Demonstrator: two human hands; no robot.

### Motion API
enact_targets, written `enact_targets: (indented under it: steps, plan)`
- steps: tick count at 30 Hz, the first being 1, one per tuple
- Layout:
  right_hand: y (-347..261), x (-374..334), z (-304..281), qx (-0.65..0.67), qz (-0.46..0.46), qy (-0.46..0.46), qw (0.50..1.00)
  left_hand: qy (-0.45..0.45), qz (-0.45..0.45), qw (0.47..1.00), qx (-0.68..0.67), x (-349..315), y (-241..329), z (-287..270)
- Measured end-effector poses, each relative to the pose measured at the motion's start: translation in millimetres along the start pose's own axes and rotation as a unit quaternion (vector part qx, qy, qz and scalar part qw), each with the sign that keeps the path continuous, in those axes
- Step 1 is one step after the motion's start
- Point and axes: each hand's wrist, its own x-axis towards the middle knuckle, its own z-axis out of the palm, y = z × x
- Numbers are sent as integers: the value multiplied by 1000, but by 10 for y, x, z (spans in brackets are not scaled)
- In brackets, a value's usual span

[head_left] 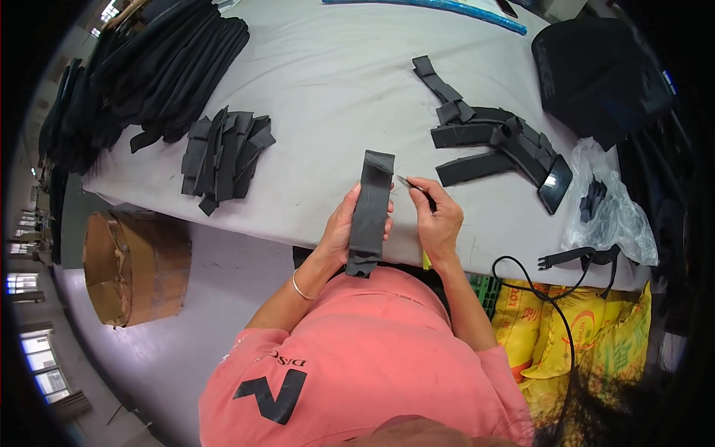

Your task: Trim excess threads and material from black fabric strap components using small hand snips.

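Note:
My left hand [344, 222] is closed around a long dark grey fabric strip [370, 205], held upright in front of my chest over the table's near edge. Its upper end is folded, and the fingertips show along its right side. Just to the right, my right hand [441, 222] pinches a small dark pointed tool [424, 195], perhaps thread snips. The tool's tip points at the strip's upper part, a small gap away. Similar grey strips [227, 158] lie heaped at the left, and more strips [484, 134] are spread at the right.
A shiny black phone-like slab [554, 185] lies beside a clear plastic bag [611, 223]. Near it are a black buckled strap [585, 257] and a cable [551, 298]. Dark cloth stacks [164, 67], a black bag [599, 74], a cardboard container [153, 268] and yellow sacks [566, 328] surround the table [320, 89].

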Motion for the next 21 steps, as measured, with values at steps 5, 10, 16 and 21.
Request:
enact_targets:
  steps: [5,10,16,21]
  plan:
    - [-47,-50,-14,51,7,-91,994,72,6,997,35,-6,-46,-49]
    - [-12,-28,-5,1,-4,-100,995,25,-12,999,36,-32,-92,-40]
    - [-14,111,4,-3,-71,-83,994,1,-82,993,83,-83,0,-77]
    - [-129,174,-61,115,50,-119,985,-21,-72,986,151,-107,-20,-59]
